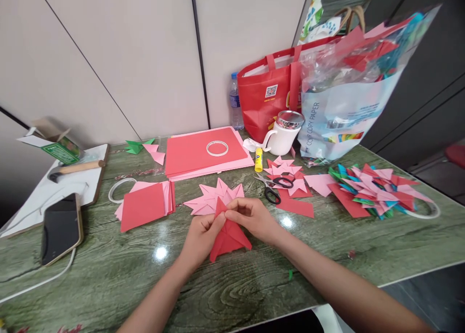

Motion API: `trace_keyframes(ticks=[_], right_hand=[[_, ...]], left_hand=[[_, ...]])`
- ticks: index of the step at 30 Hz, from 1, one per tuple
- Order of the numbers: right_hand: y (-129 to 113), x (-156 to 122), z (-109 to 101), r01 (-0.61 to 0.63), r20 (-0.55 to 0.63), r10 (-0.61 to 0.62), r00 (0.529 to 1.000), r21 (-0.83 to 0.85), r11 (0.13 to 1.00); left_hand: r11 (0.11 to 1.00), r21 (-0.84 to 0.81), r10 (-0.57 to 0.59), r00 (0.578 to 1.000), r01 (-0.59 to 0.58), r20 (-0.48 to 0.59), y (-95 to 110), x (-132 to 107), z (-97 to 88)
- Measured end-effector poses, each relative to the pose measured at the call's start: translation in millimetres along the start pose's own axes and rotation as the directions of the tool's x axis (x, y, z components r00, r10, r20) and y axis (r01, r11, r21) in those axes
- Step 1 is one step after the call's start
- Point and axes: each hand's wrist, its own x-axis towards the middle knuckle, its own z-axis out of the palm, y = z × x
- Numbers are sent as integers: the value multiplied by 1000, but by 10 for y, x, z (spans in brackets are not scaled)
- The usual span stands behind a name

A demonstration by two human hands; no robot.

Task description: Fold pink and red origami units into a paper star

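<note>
Pinching red paper (229, 238) near its pointy top with the thumb and fingers of left hand (204, 229) and right hand (254, 218), snug from both sides. Looks like a folding step, with slanted creases made and two corners poking out at the near end. Seems to call next for a firm thumb press along the fold, with the tip kept neat and straight. Reaching in from both sides of the near edge, with forearms slanted together like a big V, wrists low over the table (196, 294), and hands turned in, thumbs close together. Holding the red paper at the middle, just in front of a pink star (205, 197) and partly hiding it. Hard to tell how much of the paper rests on the table. Working with a pile of squares (143, 207) on the left, a phone (61, 229) past that, scissors (271, 196) on the right, a yellow glue stick (258, 161) beyond, and big red sheets (185, 153) at the back with a tape ring (217, 155) on top
</note>
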Motion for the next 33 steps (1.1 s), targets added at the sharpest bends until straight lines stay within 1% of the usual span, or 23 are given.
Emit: trace_keyframes(ticks=[1,3,5,7,9,10,13,15,19,22,25,27,30,32,33], right_hand=[[1,1,-3,-12,-5,12,1000,22,1000],[1,4,-11,-22,-13,23,1000,49,999],[-1,6,-20,-12,3,12,1000,39,999],[-4,5,-23,0,44,0,999,1,1000],[-2,-1,-16,3,95,0,995,-28,1000],[1,-6,-8,-2,117,6,993,-31,1000],[13,-22,22,-59,170,61,984,-13,998],[16,-30,35,-91,170,90,981,-5,996],[5,-24,32,-84,78,83,993,9,996],[3,-9,19,-92,31,91,995,32,995],[8,-3,16,-84,48,81,996,62,995],[10,-8,21,-74,79,67,995,87,993],[13,-13,24,-84,92,71,993,142,986],[20,0,7,-84,44,77,996,199,976],[25,14,-10,-72,-3,74,997,230,971]], left_hand=[[999,36,15,999,-16,28,16,-2,1],[991,106,74,997,-77,27,43,-6,1],[976,174,140,990,-133,-32,56,-9,-6],[967,221,148,986,-128,-74,56,-11,-14],[967,236,116,990,-94,-80,53,-16,-20],[967,238,119,988,-93,-97,54,-20,-22],[969,216,159,968,-116,-195,63,-33,-24],[977,181,153,960,-112,-233,65,-38,-24],[986,129,130,971,-105,-200,38,-26,-27],[988,130,98,988,-82,-117,17,-15,-26],[986,154,65,998,-61,-21,18,-15,-21],[988,143,62,998,-62,9,22,-20,-17],[992,117,57,998,-56,-1,18,-23,-15],[993,105,59,998,-55,-36,10,-20,-23],[994,95,68,996,-62,-61,6,-15,-31]])
